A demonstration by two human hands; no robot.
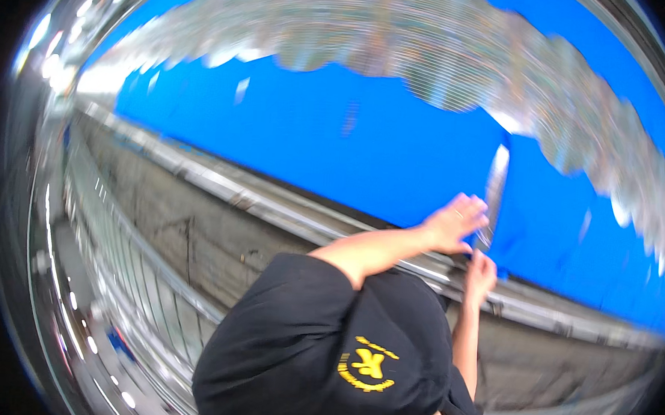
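Observation:
A wide blue surface (306, 138) fills the area in front of me. My left hand (458, 223) reaches over its near edge, palm down, with fingers stretched out and a ring on one finger. Just below and to the right, my right hand (481, 277) has its fingers pinched together at the blue edge. What lies between those fingertips is too small and blurred to make out. A long, narrow silvery strip (497, 184) runs away from my hands across the blue; I cannot tell whether it is a separate piece or a gap in the surface.
A grey-brown band with fine lines and a scalloped edge (372, 29) spans the far part of the blue. A metal rail (199, 176) follows the near edge, above a grey wall-like side (159, 206). Railings (143, 243) and bright lights lie at the left.

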